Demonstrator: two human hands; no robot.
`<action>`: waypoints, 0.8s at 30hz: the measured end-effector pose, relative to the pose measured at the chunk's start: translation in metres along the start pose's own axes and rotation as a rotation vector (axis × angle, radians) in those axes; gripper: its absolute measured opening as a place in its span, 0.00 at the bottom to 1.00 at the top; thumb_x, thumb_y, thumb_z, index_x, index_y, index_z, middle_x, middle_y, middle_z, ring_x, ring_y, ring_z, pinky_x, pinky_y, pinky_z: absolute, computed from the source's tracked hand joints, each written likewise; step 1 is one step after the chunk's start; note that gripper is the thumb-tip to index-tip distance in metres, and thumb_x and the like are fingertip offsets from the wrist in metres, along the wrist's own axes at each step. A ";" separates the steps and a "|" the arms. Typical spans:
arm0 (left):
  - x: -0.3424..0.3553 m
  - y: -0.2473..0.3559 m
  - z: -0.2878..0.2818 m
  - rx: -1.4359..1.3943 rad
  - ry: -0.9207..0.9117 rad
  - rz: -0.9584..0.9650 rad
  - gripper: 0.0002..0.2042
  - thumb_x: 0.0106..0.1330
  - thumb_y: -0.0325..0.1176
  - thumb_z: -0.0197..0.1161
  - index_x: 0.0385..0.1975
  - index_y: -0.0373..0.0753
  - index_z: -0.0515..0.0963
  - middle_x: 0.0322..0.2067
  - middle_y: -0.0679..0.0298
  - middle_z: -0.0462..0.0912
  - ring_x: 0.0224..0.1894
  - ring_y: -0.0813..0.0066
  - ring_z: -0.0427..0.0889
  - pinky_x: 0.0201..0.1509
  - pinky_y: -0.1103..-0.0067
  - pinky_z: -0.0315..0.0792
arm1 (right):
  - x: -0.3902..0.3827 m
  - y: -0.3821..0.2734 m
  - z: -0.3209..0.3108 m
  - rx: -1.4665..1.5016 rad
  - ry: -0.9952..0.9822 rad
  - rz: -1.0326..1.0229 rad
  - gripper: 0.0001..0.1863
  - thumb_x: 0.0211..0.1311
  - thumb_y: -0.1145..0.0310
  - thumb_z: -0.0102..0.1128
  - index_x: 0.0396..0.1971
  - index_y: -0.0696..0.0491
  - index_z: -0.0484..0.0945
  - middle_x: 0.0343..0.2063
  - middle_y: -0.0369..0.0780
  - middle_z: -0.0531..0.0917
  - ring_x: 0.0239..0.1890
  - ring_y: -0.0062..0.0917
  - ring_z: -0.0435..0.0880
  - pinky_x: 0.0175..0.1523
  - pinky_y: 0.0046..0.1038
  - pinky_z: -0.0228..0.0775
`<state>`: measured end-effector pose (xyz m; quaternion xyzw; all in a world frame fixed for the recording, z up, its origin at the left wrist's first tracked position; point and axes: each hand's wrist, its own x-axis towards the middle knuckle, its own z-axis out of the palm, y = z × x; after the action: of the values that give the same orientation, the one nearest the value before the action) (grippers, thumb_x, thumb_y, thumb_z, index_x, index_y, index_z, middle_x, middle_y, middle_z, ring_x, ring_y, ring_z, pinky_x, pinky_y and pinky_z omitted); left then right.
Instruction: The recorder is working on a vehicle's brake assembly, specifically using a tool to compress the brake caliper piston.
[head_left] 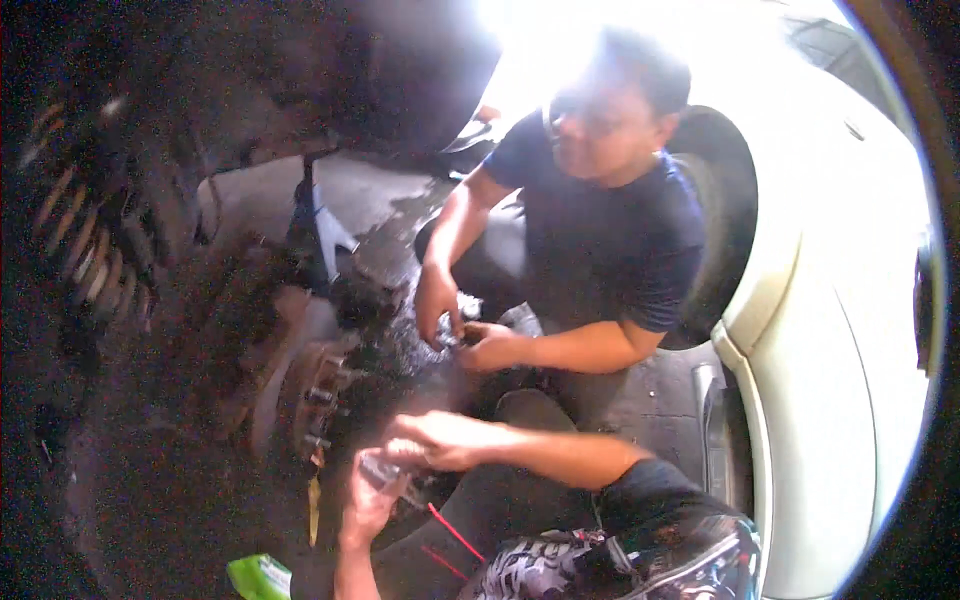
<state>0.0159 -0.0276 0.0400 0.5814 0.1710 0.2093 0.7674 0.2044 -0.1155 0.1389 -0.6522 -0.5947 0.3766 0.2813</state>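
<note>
My left hand [368, 503] comes up from the lower edge, its fingers closed on a crumpled, clear thing that looks like plastic wrap [383, 470]. My right hand [445, 440] reaches in from the right and meets the left one. Its fingers are bent closed against the same clear plastic; blur hides the exact grip. Just left of my hands is a rusty wheel hub [318, 395] with studs sticking out. Beyond them a co-worker [605, 230] in a dark shirt sits low, both hands [465, 340] together around something small that I cannot make out.
A coil spring [95, 245] and dark vehicle parts fill the left. A blue-grey stand-like piece [325, 225] is behind the hub. A green packet [260, 578] lies at the lower edge. A thin red strip [455, 532] runs near my lap. At right are a tyre [735, 200] and pale car bodywork [830, 400].
</note>
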 end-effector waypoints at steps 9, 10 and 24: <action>0.005 -0.013 0.005 0.004 -0.074 -0.164 0.25 0.58 0.29 0.70 0.54 0.37 0.67 0.40 0.65 0.76 0.41 0.78 0.77 0.47 0.79 0.74 | -0.023 0.039 0.028 0.553 0.032 0.304 0.32 0.67 0.54 0.60 0.60 0.63 0.66 0.51 0.46 0.78 0.53 0.26 0.75 0.59 0.31 0.67; 0.011 -0.002 0.016 -0.018 -0.108 -0.223 0.25 0.60 0.31 0.69 0.55 0.37 0.67 0.41 0.64 0.77 0.42 0.76 0.78 0.47 0.77 0.76 | -0.023 0.063 0.030 0.547 0.104 0.157 0.28 0.63 0.61 0.64 0.57 0.61 0.70 0.48 0.43 0.79 0.50 0.25 0.76 0.57 0.30 0.68; 0.014 -0.021 -0.015 -0.392 -0.063 -0.227 0.24 0.67 0.43 0.61 0.59 0.38 0.68 0.47 0.57 0.80 0.48 0.59 0.82 0.55 0.62 0.77 | -0.031 0.054 0.041 0.413 0.169 -0.186 0.24 0.61 0.64 0.65 0.55 0.55 0.73 0.44 0.41 0.82 0.53 0.30 0.77 0.56 0.32 0.70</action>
<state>0.0227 -0.0131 0.0154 0.4044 0.1673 0.1327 0.8893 0.2008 -0.1569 0.0771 -0.5525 -0.5370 0.4065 0.4910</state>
